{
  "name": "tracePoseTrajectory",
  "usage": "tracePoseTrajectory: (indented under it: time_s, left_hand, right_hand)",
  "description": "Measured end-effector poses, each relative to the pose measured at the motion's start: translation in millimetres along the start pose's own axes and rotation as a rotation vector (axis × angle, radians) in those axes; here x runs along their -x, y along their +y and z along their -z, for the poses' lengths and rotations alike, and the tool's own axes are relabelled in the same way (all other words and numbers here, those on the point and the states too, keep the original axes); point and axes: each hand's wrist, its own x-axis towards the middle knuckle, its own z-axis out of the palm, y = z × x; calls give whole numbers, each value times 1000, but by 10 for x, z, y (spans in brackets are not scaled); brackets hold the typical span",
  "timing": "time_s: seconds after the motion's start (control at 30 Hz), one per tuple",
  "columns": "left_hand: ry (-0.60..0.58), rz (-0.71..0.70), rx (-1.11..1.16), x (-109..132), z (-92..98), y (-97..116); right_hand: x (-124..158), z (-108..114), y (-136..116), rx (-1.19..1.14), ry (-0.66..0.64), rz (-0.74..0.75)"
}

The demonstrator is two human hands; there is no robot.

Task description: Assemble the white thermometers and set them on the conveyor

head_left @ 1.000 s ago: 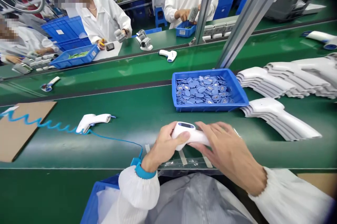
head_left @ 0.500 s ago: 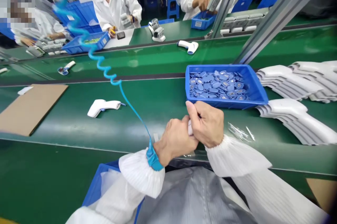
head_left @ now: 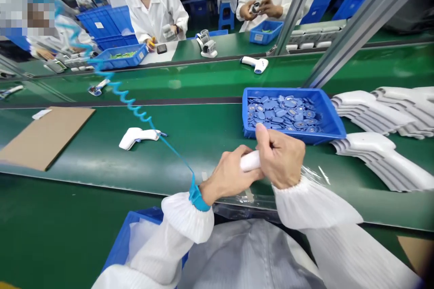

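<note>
Green worktop [head_left: 203,124] spans the head view; over its near edge, left hand [head_left: 230,173] and right hand [head_left: 285,158] clasp a mostly hidden white device [head_left: 250,161], near the blue tray [head_left: 318,138]. Steady left support, even right-hand pressure should serve.

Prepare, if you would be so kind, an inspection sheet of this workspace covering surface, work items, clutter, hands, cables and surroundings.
Surface: green worktop, glossy.
Work items: white piece in both hands, mostly hidden; blue bin of blue parts; nested white shells right of it; white gun-shaped device lying to the left.
Clutter: brown board at far left; clear scraps near the right cuff.
Hands: left hand and right hand both closed on the white piece.
Cables: coiled blue cord from the left wristband toward upper left.
Surroundings: white-coated co-workers opposite; metal posts.
</note>
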Motion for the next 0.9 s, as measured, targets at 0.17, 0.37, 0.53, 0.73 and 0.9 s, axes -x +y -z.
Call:
tracePoseTrajectory:
  time_s: [0.17, 0.37, 0.53, 0.73, 0.9]
  left_hand:
    - [88, 15, -189, 59, -190, -51]
    - [112, 74, -146, 183, 5, -89]
    - [220, 24, -305, 246, 457, -202]
    - [23, -78, -858, -21, 419, -118]
    - [250, 131, -437, -13, 502, -164]
  right_hand:
    - [110, -51, -4, 4, -61, -27]
    - [-227, 14, 178, -67, -299, 25]
    - [-963, -62, 754, 186, -402, 83]
    - [-1185, -428, 1005, 249, -473, 94]
    - [-1143, -252, 947, 184, -396, 82]
